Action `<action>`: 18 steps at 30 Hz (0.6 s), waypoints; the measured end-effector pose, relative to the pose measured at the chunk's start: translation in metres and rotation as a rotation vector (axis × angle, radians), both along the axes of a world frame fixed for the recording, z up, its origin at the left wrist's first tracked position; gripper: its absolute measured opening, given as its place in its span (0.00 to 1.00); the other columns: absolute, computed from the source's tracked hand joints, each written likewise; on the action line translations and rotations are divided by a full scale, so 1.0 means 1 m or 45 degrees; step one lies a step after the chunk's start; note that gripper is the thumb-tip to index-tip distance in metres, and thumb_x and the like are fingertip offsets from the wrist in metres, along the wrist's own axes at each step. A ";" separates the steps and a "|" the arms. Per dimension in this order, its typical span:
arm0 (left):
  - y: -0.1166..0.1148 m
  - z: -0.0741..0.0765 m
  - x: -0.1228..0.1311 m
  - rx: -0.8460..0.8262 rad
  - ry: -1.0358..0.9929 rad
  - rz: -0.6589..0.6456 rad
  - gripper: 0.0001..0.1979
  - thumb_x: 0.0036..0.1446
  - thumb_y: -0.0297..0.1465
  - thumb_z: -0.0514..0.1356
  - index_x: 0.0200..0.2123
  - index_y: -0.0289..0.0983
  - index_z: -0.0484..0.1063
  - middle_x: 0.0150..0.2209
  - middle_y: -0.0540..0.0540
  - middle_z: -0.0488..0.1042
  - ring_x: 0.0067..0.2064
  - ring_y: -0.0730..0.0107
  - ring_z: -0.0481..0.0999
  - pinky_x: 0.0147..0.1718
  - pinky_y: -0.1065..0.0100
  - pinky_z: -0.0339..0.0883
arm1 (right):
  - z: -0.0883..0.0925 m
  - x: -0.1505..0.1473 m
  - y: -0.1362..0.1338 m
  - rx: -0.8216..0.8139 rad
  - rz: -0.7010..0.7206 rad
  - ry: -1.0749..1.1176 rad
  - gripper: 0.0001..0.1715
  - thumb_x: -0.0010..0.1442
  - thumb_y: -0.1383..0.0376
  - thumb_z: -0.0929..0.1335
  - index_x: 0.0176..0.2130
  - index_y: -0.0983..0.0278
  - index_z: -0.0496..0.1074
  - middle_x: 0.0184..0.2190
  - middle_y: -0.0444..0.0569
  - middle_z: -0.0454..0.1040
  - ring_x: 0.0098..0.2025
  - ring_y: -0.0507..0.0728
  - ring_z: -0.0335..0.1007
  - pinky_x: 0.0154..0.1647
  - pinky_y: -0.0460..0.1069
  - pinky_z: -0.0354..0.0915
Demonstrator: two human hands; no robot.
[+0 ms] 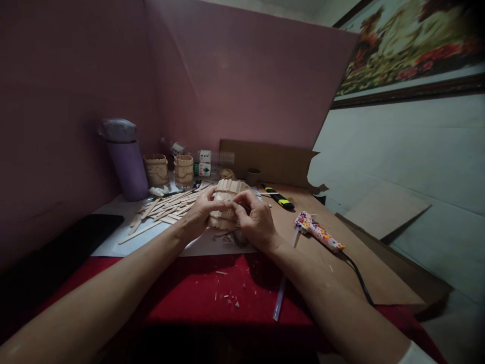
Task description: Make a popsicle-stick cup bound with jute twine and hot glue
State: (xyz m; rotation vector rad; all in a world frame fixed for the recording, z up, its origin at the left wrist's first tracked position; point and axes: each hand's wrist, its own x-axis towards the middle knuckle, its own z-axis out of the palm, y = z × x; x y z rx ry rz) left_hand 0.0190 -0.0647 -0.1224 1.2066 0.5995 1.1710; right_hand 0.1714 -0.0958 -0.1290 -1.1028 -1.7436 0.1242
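Observation:
A small holder built of upright popsicle sticks (228,189) stands on the white sheet (113,210) in the middle of the table. My left hand (200,212) wraps its fingers round the holder's left side. My right hand (254,215) is curled against its right side, fingertips pinched at the front near the rim. Whether the fingers also pinch a strand or stick is hidden. A loose heap of popsicle sticks (162,210) lies just left of the holder.
A patterned glue gun (318,231) with a black cord lies right on the cardboard (359,263). A yellow-black cutter (279,198), two finished stick holders (156,169) (184,168), a purple bottle (127,159), small boxes and a glue stick (279,298) lie around. Red cloth (197,290) covers the near edge.

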 end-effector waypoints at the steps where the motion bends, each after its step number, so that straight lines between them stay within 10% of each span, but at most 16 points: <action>1: 0.000 0.000 0.000 0.005 -0.001 -0.006 0.27 0.38 0.28 0.71 0.45 0.37 0.71 0.38 0.47 0.77 0.34 0.66 0.77 0.34 0.67 0.70 | 0.000 0.000 0.000 0.001 -0.003 0.001 0.04 0.62 0.64 0.66 0.34 0.60 0.69 0.25 0.42 0.73 0.27 0.53 0.67 0.30 0.46 0.60; 18: -0.010 0.015 0.003 -0.166 0.030 0.135 0.28 0.35 0.25 0.64 0.45 0.38 0.68 0.31 0.49 0.76 0.29 0.67 0.75 0.26 0.67 0.71 | 0.000 0.000 0.001 0.047 0.013 0.029 0.06 0.63 0.62 0.66 0.34 0.60 0.71 0.25 0.43 0.74 0.26 0.53 0.68 0.30 0.47 0.59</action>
